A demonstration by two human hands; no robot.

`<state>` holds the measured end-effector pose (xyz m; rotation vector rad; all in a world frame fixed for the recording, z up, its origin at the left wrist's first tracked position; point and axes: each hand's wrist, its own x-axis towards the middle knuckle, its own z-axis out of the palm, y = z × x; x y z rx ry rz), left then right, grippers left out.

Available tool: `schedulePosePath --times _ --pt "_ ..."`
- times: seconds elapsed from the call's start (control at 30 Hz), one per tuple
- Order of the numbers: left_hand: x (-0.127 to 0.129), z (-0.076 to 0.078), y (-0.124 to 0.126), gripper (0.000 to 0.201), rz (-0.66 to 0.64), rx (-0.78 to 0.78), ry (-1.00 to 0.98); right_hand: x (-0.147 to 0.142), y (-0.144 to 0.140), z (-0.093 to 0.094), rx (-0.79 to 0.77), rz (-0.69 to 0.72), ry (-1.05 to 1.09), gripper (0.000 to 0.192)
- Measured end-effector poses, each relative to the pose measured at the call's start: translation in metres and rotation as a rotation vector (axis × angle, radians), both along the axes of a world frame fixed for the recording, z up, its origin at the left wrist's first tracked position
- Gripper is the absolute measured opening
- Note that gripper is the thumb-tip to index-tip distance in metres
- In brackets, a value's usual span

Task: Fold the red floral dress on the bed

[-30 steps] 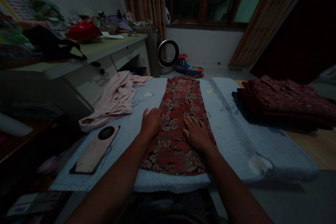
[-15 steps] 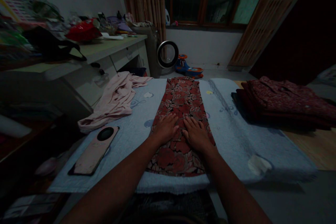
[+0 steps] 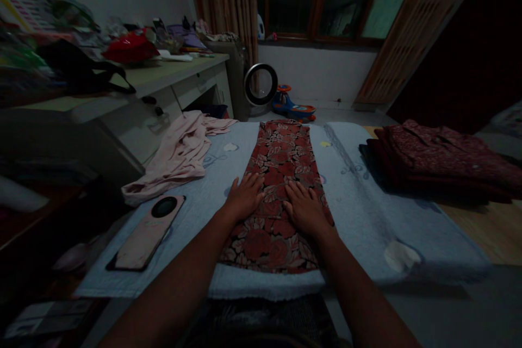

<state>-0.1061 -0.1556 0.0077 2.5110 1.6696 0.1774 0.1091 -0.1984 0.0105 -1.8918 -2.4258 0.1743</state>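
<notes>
A red and black floral garment, folded into a long panel, lies flat across the light blue cloth on the table. My left hand rests on its left edge, palm down with fingers spread. Flat on the garment's right half lies my right hand, its fingers also apart. Both hands press on the fabric and grip nothing. The garment's wider end is towards me, near the front edge of the blue cloth.
On the left lie a crumpled pale pink garment and a phone. At the right sits a stack of folded dark red clothes. A cluttered desk stands at the left; a blue and orange ride-on toy is on the floor beyond.
My left hand has slid left from the garment's middle to its left edge, and the near left part of the fabric has spread outward. My right hand stays in place.
</notes>
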Motion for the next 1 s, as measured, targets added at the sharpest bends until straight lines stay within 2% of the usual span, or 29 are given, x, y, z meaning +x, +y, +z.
schedulePosePath --times 0.3,0.5,0.57,0.67,0.77,0.87,1.0 --pt "-0.018 -0.006 0.006 0.050 0.133 0.029 -0.004 0.000 0.000 0.000 -0.014 -0.007 0.010 0.057" --pt "-0.019 0.004 0.007 0.049 0.176 0.153 -0.101 0.000 0.001 0.000 -0.016 -0.003 0.004 0.057" --pt "-0.018 0.006 0.007 0.047 0.148 0.168 -0.181 0.000 0.001 0.000 -0.019 -0.006 0.000 0.057" --pt "-0.015 0.007 0.009 0.035 -0.008 0.148 -0.292 0.000 0.000 0.001 -0.024 -0.006 -0.001 0.056" --pt "-0.015 0.005 0.010 0.020 -0.139 0.118 -0.298 0.000 0.000 0.002 -0.016 -0.001 -0.001 0.056" --pt "-0.017 0.005 0.011 0.015 -0.137 0.101 -0.217 0.000 0.000 0.002 -0.007 0.002 0.002 0.056" --pt "-0.019 0.008 0.012 0.014 -0.049 0.090 -0.112 0.000 0.001 0.001 -0.011 0.000 0.002 0.056"
